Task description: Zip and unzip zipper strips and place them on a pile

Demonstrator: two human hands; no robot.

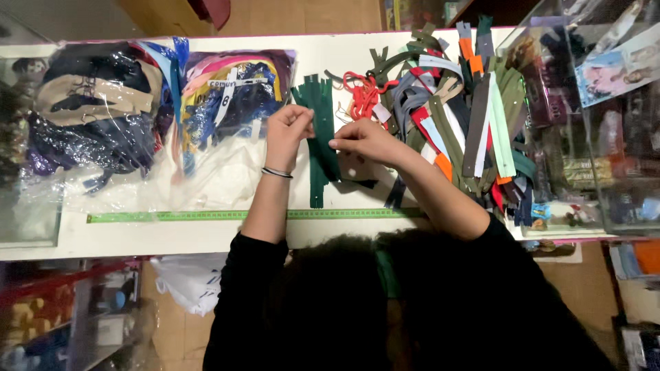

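Bags: two clear plastic bags (103, 110) lay at ten o'clock on the white counter (206, 237), stuffed with dark, beige and bright zippers.
Left hand (285, 134): raised, wrist bent, fingertips pinched on the dark green zippers (320, 137).
Right hand (364, 141): at three o'clock of them, fingertips seemingly pinching their edge.
Heap: loose coloured zippers (460, 117) at two o'clock.
Hidden: pullers unreadable; forearms cut off by dark hair.
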